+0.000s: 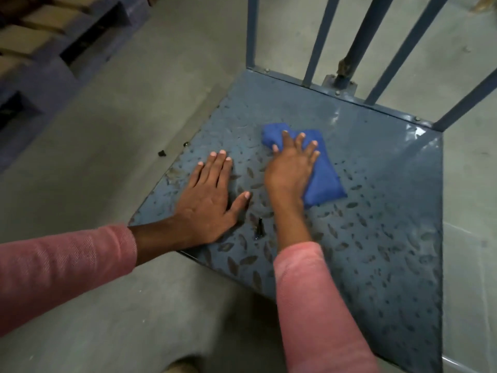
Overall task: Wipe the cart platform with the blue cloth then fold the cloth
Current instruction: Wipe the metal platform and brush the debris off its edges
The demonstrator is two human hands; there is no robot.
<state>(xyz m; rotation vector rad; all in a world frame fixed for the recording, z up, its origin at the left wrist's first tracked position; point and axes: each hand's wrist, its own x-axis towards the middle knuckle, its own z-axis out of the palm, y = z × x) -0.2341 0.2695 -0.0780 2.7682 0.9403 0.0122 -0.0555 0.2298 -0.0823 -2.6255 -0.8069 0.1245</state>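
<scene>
Cloth: The blue cloth (322,181) was seen bunched into a thick pad and laid on the cart platform (390,184), near its middle and somewhat towards the railed end.
Right hand: The right hand (291,168) was pressed palm-down on the cloth with its fingers straight and spread. Nothing was gripped, and the cloth's left part was covered by it.
Left hand: The left hand (209,200) was laid flat on the bare plate just beside the right hand, apart from the cloth. Its fingers were held straight and close together, the thumb was spread out, and nothing was held.
Sleeves: Both forearms were covered by pink sleeves (317,305).
Platform: A blue-grey tread plate with a raised lozenge pattern was shown. The pattern was worn dark towards the near edge, and a glossier patch was seen at the far right corner.
Stud: A small dark stud (259,228) was seen standing on the plate between the two wrists.
Rail: Blue upright bars (320,39) were fixed along the platform's far edge.
Floor: Grey concrete floor (134,117) was seen around the cart, with small dark bits (161,153) lying by the platform's left edge.
Pallet: A dark blue pallet (53,76) carrying brown cartons was placed at the upper left, well apart from the cart.
</scene>
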